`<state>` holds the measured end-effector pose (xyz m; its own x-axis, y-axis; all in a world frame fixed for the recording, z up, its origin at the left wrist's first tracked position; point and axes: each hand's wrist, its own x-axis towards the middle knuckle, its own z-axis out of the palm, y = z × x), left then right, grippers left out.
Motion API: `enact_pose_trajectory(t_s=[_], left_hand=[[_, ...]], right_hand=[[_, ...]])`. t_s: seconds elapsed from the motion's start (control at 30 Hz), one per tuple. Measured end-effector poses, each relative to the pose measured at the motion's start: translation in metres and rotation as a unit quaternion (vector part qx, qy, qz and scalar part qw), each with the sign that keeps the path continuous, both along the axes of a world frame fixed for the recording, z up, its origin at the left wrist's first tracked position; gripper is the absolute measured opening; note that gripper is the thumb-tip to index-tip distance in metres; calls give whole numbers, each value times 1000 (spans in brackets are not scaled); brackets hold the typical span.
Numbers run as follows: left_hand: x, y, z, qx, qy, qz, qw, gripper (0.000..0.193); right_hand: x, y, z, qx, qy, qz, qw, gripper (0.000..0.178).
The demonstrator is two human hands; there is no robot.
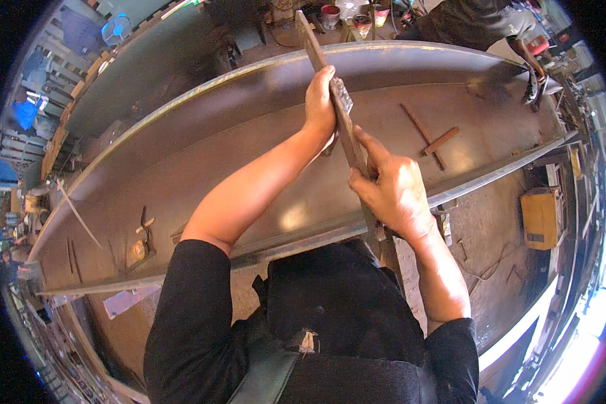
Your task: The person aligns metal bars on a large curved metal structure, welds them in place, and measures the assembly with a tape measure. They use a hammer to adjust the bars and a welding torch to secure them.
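A long, flat, rusty metal bar (351, 140) lies crosswise over a big steel beam (262, 145) in front of me, from the far flange to the near one. My left hand (322, 102) grips it near the far end, thumb up along its edge; the other fingers are hidden behind it. Beside that hand, a small light metal piece (343, 95) sits against the bar. Closer to me, my right hand (395, 192) holds the bar's right side, index finger stretched along it and thumb against it.
Two rusty bars forming a cross (427, 138) rest in the beam at right. A tape measure (140, 250) and thin rods lie at left. Another person's gloved hand (534, 89) touches the beam's far right end. A yellow box (542, 218) stands on the right.
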<state>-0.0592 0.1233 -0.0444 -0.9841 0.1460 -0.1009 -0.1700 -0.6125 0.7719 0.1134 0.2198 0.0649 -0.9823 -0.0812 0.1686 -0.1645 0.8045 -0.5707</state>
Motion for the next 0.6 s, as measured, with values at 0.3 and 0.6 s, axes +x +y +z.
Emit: enact_pose_trajectory(t_s=[0.3, 0.6], left_hand=[[-8, -4, -5, -44, 40, -36, 998, 49], [2, -8, 9, -45, -4, 5, 999, 37]], right_hand=[[5, 1, -10, -9, 25, -9, 1000, 59], [7, 1, -7, 44, 24, -4, 999, 57]])
